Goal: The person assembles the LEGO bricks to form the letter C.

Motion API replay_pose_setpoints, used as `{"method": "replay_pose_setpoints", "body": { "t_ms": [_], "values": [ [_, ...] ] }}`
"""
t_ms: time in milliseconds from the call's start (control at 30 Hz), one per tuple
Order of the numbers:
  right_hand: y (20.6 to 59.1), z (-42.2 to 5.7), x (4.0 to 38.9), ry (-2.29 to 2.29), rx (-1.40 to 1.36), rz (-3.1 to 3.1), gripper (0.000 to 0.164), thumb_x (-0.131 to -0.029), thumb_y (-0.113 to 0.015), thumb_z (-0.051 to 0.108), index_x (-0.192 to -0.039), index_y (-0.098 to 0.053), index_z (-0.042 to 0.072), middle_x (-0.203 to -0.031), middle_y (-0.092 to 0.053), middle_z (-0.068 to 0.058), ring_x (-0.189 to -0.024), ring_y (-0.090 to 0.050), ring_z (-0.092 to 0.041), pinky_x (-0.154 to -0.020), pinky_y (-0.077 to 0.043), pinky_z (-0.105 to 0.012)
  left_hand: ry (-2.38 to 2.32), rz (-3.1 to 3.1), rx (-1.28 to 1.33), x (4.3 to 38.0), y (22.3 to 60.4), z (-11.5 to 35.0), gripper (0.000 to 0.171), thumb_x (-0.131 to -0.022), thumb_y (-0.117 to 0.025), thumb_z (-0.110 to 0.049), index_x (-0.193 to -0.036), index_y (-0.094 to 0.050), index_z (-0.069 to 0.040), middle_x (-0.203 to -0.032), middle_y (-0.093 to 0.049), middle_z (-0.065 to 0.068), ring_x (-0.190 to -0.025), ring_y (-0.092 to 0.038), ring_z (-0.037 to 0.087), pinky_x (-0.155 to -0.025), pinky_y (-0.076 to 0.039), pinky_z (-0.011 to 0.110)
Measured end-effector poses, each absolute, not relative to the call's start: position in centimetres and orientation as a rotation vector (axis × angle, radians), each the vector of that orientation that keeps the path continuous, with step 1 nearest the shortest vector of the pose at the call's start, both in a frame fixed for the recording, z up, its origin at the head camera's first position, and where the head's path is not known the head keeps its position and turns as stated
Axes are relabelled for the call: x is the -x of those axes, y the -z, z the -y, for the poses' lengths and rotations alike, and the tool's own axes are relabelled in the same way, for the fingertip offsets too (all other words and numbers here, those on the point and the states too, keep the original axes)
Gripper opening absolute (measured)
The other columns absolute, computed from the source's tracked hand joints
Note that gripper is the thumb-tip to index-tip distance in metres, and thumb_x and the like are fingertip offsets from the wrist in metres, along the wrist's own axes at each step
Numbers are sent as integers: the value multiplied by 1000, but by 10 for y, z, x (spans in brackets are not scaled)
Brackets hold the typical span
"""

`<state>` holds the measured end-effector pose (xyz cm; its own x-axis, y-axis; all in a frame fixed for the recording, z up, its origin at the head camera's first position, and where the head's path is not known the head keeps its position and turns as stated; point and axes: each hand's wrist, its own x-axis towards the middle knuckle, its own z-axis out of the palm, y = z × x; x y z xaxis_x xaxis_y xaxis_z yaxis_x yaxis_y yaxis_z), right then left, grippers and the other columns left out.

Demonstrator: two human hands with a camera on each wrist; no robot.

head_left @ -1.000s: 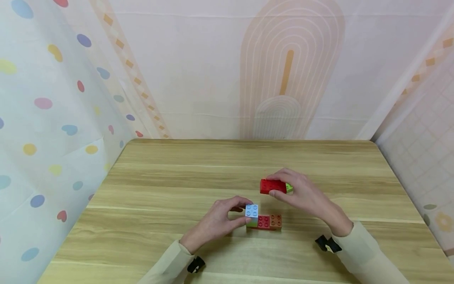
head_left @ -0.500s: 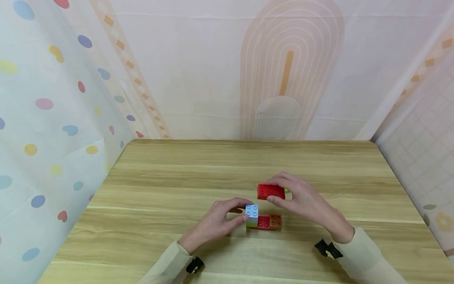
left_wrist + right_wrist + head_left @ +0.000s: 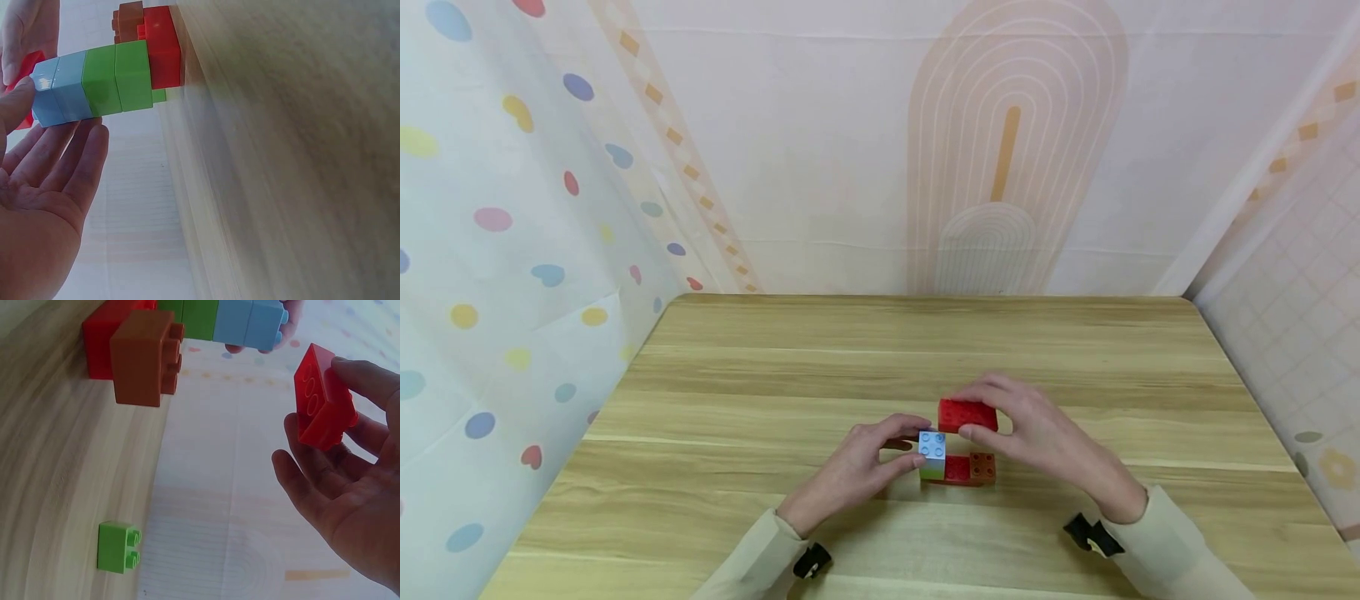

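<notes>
My left hand (image 3: pixel 853 475) pinches the top of a brick tower between thumb and fingers, at the light blue bricks (image 3: pixel 60 87). Beneath these are stacked green bricks (image 3: pixel 117 76), standing on one end of a long red base brick (image 3: pixel 164 47). A brown brick (image 3: pixel 982 468) sits at the base's other end. My right hand (image 3: pixel 1037 425) grips a loose red brick (image 3: pixel 966 415) by its sides, above and just behind the base. In the right wrist view its hollow underside faces the structure. The held brick is apart from the base.
A small lime green brick (image 3: pixel 115 547) lies on the wooden table (image 3: pixel 760 367), beyond the structure; in the head view the right hand hides it. A patterned cloth (image 3: pixel 820 150) hangs behind the table.
My right hand has brought the red brick leftward and nearer, toward the tower, and now covers the lime green brick in the head view. The left hand has stayed at the tower.
</notes>
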<state>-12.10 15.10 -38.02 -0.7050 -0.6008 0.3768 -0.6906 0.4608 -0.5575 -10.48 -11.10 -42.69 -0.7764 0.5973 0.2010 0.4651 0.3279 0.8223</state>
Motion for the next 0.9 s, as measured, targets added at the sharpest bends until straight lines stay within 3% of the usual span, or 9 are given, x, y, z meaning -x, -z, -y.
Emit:
{"method": "replay_pose_setpoints", "body": {
  "t_ms": [233,467,900],
  "values": [
    [385,-147,118,-1084,-1209,2554,35,-88,-73,26,-121,-65,17,-111,-61,10,-88,-57,-4,-71,-53,-26,-1435,-2461,-990,105,427,111,38,-94,-65,-21,-129,-55,-13,-121,-66,3,-106,-63,15,-91,-53,37],
    [387,-145,115,-1081,-1244,2564,33,-90,-71,27,-121,-65,18,-115,-58,9,-96,-55,-7,-75,-53,-28,-1444,-2457,-1024,105,427,111,38,-93,-66,-21,-129,-55,-12,-121,-65,3,-106,-64,17,-90,-53,37],
    [392,-145,111,-1104,-1276,2594,28,-93,-68,27,-119,-65,18,-112,-54,11,-87,-53,-6,-68,-53,-21,-1399,-2475,-973,104,424,111,35,-94,-65,-27,-125,-60,-13,-119,-65,-3,-103,-64,12,-89,-52,26]
  ]
}}
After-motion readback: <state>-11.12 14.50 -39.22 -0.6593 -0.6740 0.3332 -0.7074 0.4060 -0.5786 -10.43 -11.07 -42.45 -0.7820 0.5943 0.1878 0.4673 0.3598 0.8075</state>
